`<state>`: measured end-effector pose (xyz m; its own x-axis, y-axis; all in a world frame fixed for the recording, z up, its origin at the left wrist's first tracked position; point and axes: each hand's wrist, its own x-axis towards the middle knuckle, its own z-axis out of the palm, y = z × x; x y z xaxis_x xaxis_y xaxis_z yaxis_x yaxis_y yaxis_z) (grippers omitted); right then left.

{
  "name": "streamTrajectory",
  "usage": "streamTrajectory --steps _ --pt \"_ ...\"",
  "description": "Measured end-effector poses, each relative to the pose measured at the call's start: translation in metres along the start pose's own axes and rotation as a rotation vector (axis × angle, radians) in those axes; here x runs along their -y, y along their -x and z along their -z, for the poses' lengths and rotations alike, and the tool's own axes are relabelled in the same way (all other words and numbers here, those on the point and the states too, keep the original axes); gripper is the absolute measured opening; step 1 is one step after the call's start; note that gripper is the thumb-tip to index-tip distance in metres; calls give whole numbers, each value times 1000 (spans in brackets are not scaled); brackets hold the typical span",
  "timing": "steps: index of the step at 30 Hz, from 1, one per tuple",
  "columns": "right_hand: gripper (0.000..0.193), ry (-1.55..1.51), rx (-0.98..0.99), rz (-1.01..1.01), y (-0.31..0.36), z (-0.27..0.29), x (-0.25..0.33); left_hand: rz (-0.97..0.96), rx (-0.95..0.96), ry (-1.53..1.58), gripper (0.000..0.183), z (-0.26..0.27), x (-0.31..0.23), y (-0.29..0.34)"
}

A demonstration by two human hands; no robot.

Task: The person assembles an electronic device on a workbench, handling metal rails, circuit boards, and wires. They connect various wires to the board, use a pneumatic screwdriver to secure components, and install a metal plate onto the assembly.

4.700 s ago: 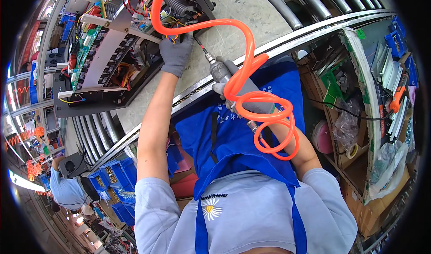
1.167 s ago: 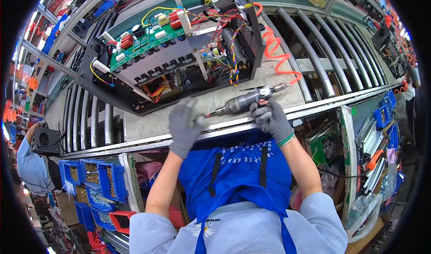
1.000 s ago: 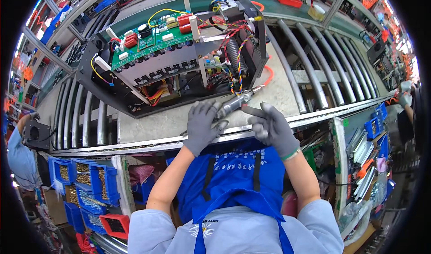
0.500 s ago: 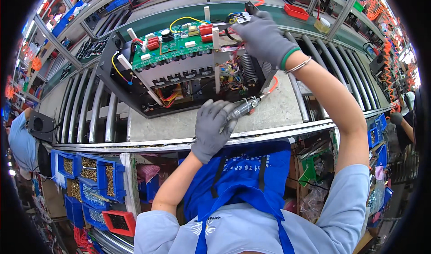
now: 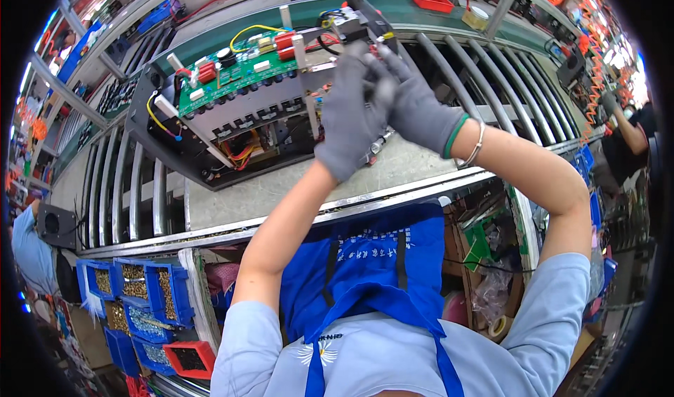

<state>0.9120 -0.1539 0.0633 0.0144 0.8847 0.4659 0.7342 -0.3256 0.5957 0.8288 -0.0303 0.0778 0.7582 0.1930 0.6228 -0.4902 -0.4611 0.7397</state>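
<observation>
Both my hands wear grey gloves and meet over the right end of an open black equipment case [image 5: 263,172]. My left hand [image 5: 347,120] is raised with its fingers pointing away from me; blur and overlap hide its grip. My right hand [image 5: 421,106] comes in from the right, its fingers bent together beside the left fingertips; what they hold, if anything, is hidden. Just beyond them are a dark end panel [image 5: 372,18] and a wired metal part [image 5: 347,26]. A green circuit board [image 5: 242,77] tops the case. A silver hand tool [image 5: 381,143] shows partly under my hands.
The case rests on a grey bench plate [image 5: 239,204] between metal rollers [image 5: 130,179] on the left and more rollers [image 5: 519,91] on the right. Blue screw bins [image 5: 168,292] and a red bin [image 5: 189,360] sit below left. Another person [image 5: 621,141] works at far right.
My left hand has let go of the silver tool and risen to my right hand. The right hand has drawn nearer to me. The dark end panel now stands more in view; the whole view has shifted slightly.
</observation>
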Motion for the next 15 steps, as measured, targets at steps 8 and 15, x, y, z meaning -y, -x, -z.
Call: streamTrajectory --steps 8,15 --pt "12 -499 -13 108 54 114 73 -118 138 -733 66 -26 60 -25" --pt "14 -355 -71 -115 66 129 17 -153 42 -443 55 -40 55 -14"
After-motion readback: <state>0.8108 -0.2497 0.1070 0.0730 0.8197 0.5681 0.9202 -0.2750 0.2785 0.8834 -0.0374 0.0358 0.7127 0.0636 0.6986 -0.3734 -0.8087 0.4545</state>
